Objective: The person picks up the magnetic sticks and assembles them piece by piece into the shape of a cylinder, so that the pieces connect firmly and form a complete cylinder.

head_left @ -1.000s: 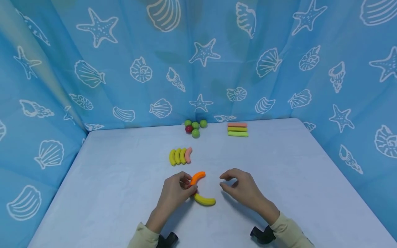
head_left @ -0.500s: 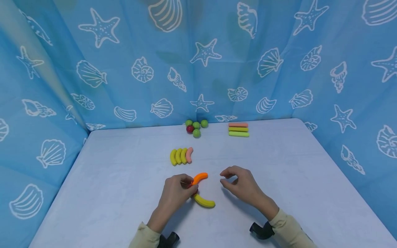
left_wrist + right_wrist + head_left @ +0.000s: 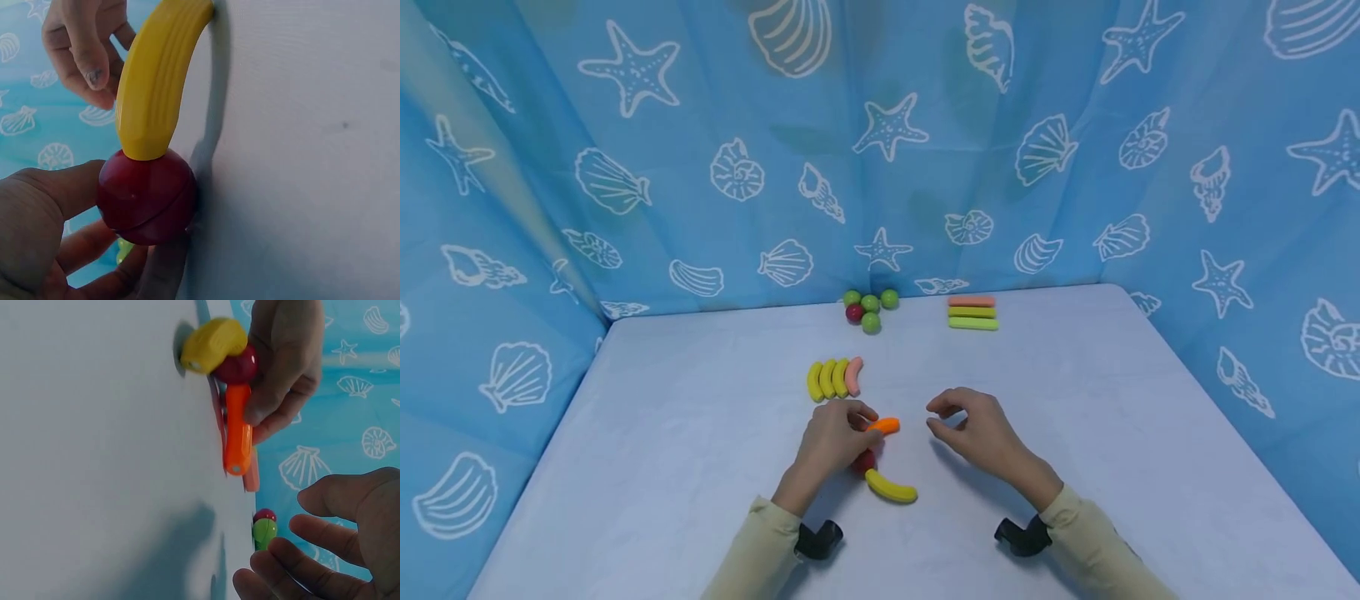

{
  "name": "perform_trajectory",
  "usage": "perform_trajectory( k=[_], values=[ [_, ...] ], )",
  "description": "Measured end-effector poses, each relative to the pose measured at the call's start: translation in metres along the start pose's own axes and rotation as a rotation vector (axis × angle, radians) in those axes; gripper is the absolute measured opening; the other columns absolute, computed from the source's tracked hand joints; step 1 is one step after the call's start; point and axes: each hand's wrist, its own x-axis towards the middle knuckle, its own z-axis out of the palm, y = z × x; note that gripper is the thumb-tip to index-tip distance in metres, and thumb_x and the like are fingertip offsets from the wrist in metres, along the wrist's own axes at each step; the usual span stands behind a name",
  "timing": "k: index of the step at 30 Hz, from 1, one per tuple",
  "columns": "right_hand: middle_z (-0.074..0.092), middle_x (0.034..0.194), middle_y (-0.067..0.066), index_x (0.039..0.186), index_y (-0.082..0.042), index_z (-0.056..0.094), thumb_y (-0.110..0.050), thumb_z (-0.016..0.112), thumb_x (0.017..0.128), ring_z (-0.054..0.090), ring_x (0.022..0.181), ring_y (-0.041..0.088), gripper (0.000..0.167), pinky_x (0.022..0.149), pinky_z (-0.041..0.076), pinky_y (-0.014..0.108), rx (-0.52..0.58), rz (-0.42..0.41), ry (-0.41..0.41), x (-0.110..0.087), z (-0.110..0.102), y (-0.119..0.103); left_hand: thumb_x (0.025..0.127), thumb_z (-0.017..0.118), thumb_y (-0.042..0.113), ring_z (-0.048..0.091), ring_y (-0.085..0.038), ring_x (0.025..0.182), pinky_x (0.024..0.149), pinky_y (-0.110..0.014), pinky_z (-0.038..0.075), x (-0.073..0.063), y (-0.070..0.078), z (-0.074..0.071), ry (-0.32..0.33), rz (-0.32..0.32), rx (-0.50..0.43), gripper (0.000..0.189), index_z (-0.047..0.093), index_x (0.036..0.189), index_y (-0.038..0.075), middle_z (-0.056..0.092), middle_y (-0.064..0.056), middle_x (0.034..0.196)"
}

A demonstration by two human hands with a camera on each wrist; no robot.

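My left hand (image 3: 837,437) pinches a curved orange toy stick (image 3: 239,434) between thumb and fingers, plainest in the right wrist view. One end of that stick meets a dark red ball (image 3: 147,197). A curved yellow stick (image 3: 156,81) joins the ball's other side and lies to the front right in the head view. The ball hides the orange stick in the left wrist view. My right hand (image 3: 981,429) hovers to the right of these pieces, thumb and fingers loosely bent with a gap between them and nothing held.
Behind my left hand several curved yellow sticks (image 3: 828,379) lie side by side with a pink one (image 3: 853,376). Green balls (image 3: 871,322) and a red ball (image 3: 854,313) sit at the table's (image 3: 1075,358) back edge. Straight sticks (image 3: 973,312) lie to their right.
My left hand has shifted away from me, from beside the red ball to the orange stick, leaving more of the ball showing. My right hand has moved slightly farther back.
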Motion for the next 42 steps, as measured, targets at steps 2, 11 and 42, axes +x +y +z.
perform_trajectory(
  k=[2,11,42],
  values=[
    [0.069,0.098,-0.002,0.104,-0.008,0.073,-0.011,0.077,0.088,0.065,0.091,0.018,0.017,0.071,0.057,0.026,0.0,-0.004,0.0,0.006,-0.002,0.002,0.084,0.08,0.02,0.058,-0.016,0.065,0.056,-0.027,0.052,0.001,-0.002,0.0,-0.002,0.012,-0.018,0.021,0.076,0.101,0.01,0.065,0.002,0.08],
    [0.07,0.101,0.001,0.107,-0.007,0.072,-0.013,0.074,0.091,0.064,0.092,0.021,0.017,0.081,0.057,0.04,0.004,0.034,0.008,0.042,-0.005,0.01,0.084,0.081,0.02,0.058,-0.018,0.074,0.061,-0.026,0.053,0.002,-0.005,0.0,0.018,0.011,-0.075,0.021,0.076,0.103,0.012,0.064,0.003,0.081],
    [0.063,0.118,0.016,0.128,-0.003,0.062,-0.016,0.074,0.09,0.06,0.102,0.028,0.041,0.088,0.055,0.04,-0.139,0.029,0.031,0.155,0.038,0.004,0.085,0.08,0.019,0.057,-0.018,0.073,0.059,-0.027,0.053,-0.008,-0.01,0.001,0.067,-0.003,-0.123,0.02,0.075,0.104,0.012,0.065,0.001,0.087]
  ],
)
